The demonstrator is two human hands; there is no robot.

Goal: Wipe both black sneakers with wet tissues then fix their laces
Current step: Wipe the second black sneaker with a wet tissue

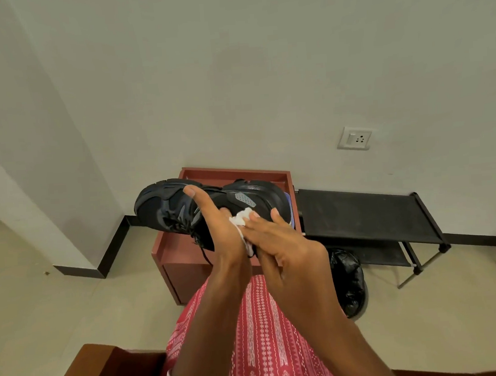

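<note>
A black sneaker (166,205) is held up in the air on its side, toe to the left, heel to the right, its laces dangling below. My left hand (217,228) grips it around the middle, thumb up over the upper. My right hand (283,244) presses a crumpled white wet tissue (240,219) against the sneaker's side near the heel, fingers over the tissue. The second sneaker is not visible.
A reddish-brown wooden box table (234,171) stands behind the sneaker against the wall. A black shoe rack (366,217) is to its right, with a black plastic bag (349,283) on the floor below. A wooden chair arm (86,372) is at bottom left.
</note>
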